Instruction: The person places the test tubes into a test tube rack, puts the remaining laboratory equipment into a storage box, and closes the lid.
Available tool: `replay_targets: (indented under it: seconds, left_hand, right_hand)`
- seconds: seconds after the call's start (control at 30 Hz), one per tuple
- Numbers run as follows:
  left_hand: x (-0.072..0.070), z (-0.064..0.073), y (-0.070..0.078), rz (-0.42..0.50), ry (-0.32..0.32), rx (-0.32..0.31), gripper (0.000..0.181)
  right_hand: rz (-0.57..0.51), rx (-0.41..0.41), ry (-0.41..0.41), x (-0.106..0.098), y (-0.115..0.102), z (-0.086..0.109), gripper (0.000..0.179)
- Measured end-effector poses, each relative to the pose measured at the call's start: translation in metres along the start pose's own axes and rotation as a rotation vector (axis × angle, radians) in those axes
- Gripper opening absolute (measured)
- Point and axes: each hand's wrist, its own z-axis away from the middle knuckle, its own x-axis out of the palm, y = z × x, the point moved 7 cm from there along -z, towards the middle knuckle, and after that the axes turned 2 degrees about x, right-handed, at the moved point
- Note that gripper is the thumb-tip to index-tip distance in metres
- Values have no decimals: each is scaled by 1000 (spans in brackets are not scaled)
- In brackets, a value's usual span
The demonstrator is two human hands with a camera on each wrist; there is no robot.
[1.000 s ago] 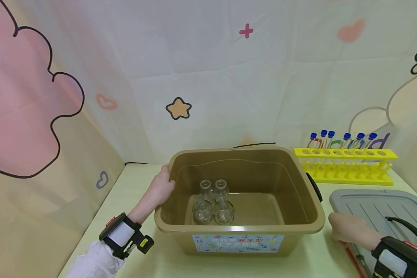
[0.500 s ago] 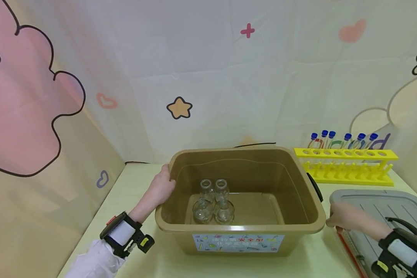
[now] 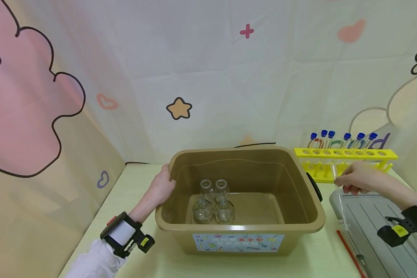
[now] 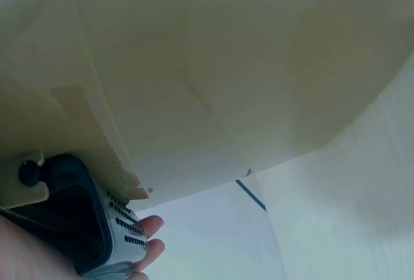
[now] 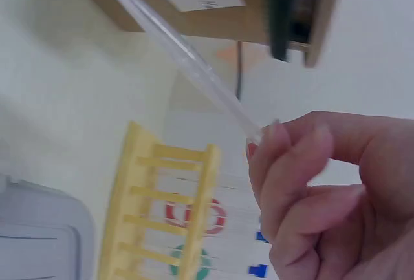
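Observation:
My left hand (image 3: 162, 185) grips the left end of a brown plastic bin (image 3: 260, 173), its thumb over the rim. In the left wrist view, fingertips (image 4: 152, 247) show beside the dark bin handle (image 4: 100, 215). Several small clear glass vessels (image 3: 213, 200) stand together inside the bin, left of its middle. My right hand (image 3: 359, 179) pinches one end of a thin clear rod (image 3: 339, 204), held over the left edge of a grey lid (image 3: 372, 216). In the right wrist view, the rod (image 5: 181, 53) slants away from the fingertips (image 5: 265, 141).
A yellow test tube rack (image 3: 347, 154) stands at the back right, holding several blue-capped tubes (image 3: 347, 137). A thin red stick (image 3: 349, 251) lies along the lid's left side. The bin's black right handle (image 3: 314, 187) faces the lid. A patterned cloth (image 3: 212, 77) hangs behind.
My right hand has risen from the lid's left edge and moved back toward the rack, lifting the clear rod. My left hand and the bin have stayed in place.

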Motion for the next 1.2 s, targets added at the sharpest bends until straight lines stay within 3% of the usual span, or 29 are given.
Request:
replay_targets:
  seconds: [0.3,0.57,0.8,1.2]
  left_hand:
    - [0,0,0,1,-2,1,45]
    - [0,-1,0,-2,2,3,44]
    - [-1,-1,0,1,0,5,44]
    - [0,0,-2,10,1,-4,43]
  right_hand:
    - [-11,-24,85,-39,-30,6,29]
    - [-93,-76,127,-56,-69,6,39]
    - [-297,-163,58,-39,-119,-3,38]
    - [-336,-187,-83,16,-190,-29,21]
